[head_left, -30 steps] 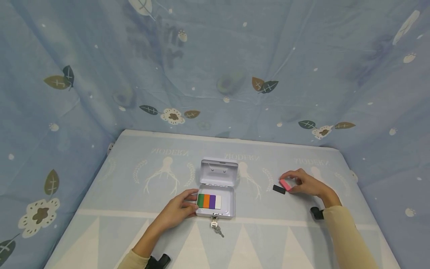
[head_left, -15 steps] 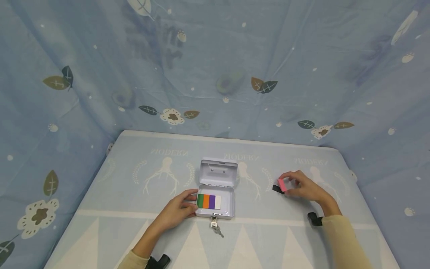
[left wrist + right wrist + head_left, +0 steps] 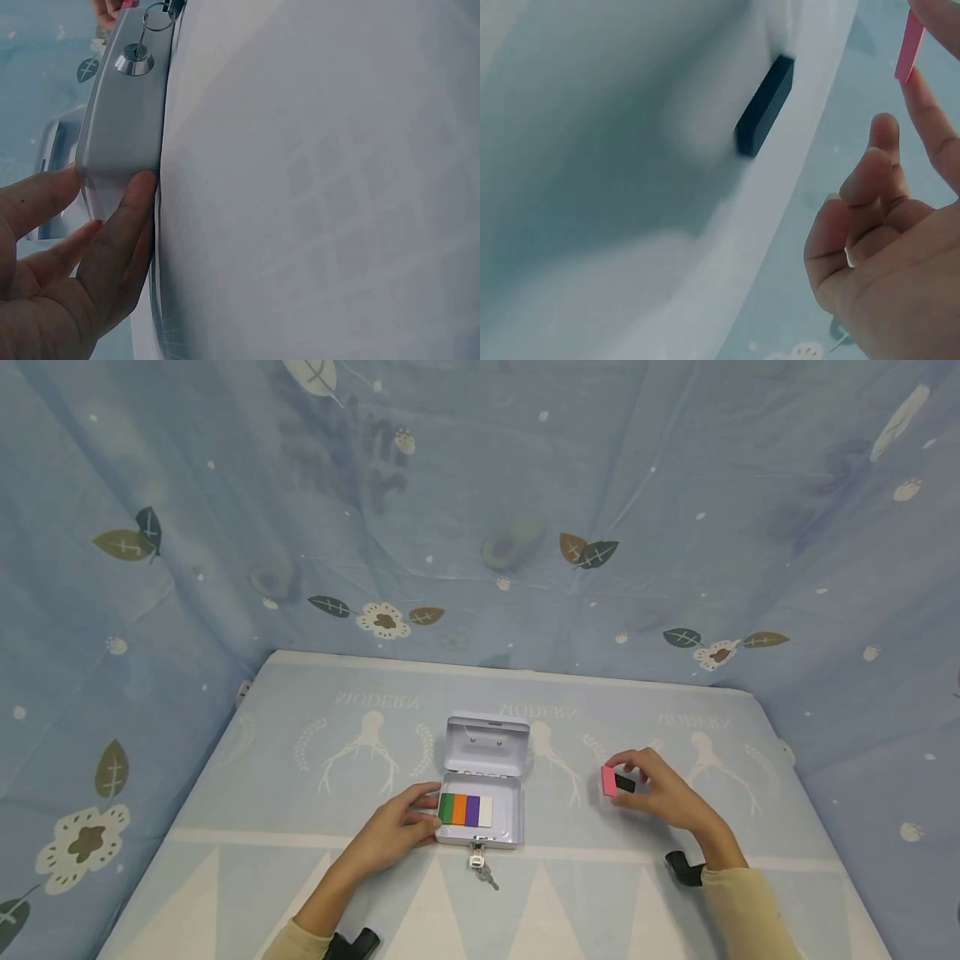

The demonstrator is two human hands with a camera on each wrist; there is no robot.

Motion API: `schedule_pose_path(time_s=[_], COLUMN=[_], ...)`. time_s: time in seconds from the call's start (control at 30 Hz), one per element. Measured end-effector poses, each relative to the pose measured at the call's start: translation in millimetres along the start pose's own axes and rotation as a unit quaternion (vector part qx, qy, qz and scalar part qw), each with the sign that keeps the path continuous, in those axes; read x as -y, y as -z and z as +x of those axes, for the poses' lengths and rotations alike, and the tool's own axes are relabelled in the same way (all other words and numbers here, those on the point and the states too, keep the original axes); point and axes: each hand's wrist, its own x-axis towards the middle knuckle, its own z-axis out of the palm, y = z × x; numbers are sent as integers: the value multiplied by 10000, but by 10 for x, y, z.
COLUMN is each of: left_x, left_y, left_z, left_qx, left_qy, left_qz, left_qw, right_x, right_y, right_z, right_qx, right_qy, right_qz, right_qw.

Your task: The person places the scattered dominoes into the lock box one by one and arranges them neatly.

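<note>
A small pink block is pinched between the thumb and a finger of my right hand, raised off the table in the right wrist view. Under that hand a black block lies on the table, apart from the fingers. My left hand touches the left side of a pale metal cash box, its fingers fairly straight against the wall near the front corner. Inside the box, a green block, an orange block, a purple block and a white block lie side by side.
The box's lid stands raised at the back. Keys on a ring hang from the front lock onto the patterned table cover. A patterned blue curtain rises behind and at both sides.
My right hand has lifted the pink block and carried it left, past the black block, turning it more upright. The left hand and box have stayed in place.
</note>
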Motion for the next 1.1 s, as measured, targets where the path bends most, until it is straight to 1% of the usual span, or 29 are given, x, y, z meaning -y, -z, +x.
schedule_pose_path(time_s=[0.2, 0.43, 0.7, 0.93, 1.1], left_x=[13, 32, 39, 40, 41], left_y=[-2, -3, -3, -1, 0], left_z=[12, 22, 36, 33, 32], left_qx=[9, -13, -7, -20, -13], left_qy=[2, -36, -29, -22, -9], left_qz=[4, 48, 102, 85, 47], left_qw=[10000, 10000, 9999, 10000, 10000], right_x=[131, 346, 481, 538, 624], right_y=[-133, -271, -441, -609, -735], right_z=[-13, -26, 3, 90, 149], right_qx=[-137, -116, -201, -135, -128], right_qy=[186, 159, 425, 593, 528], right_qz=[-72, -31, -80, 183, 345], right_qw=[9997, 9998, 9989, 9980, 9979])
